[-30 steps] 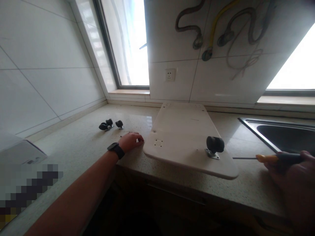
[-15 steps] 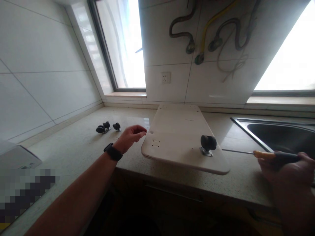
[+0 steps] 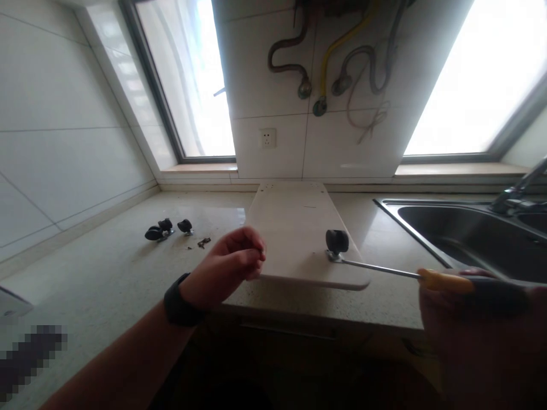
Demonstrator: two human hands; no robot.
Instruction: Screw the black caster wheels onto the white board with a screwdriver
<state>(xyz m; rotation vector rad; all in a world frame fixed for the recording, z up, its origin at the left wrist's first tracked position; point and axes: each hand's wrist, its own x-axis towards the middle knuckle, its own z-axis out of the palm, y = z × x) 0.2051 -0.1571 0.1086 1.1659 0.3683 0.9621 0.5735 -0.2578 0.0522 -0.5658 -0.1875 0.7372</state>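
A pale, flat board (image 3: 294,222) with rounded corners lies on a speckled stone bench (image 3: 106,273), its far end near the tiled wall. A black caster wheel (image 3: 337,241) stands upright near the board's front right corner, on a small metal plate (image 3: 333,256). The thin shaft of a screwdriver (image 3: 444,281) with a yellow and black handle runs in from the right, its tip at that plate; whether it touches is unclear.

The right hand (image 3: 470,324), dim at the right edge, has its grip wrapped around the screwdriver handle. The left hand (image 3: 226,265) is over the board's front left corner, hiding it. Its grip is drawn together, thumb against fingertips; whether something tiny is between them cannot be told. A dark watch (image 3: 183,302) circles the left wrist.

To the left on the bench, a little heap of small dark metal pieces (image 3: 204,243) lies near three loose casters (image 3: 185,225), two of them close together. Right of the board is a steel sink (image 3: 395,213) with a tap (image 3: 519,191).

Behind, between two bright windows (image 3: 188,85), the wall carries a socket (image 3: 267,138), a yellow hose (image 3: 327,57) and bent grey hoses (image 3: 284,68).
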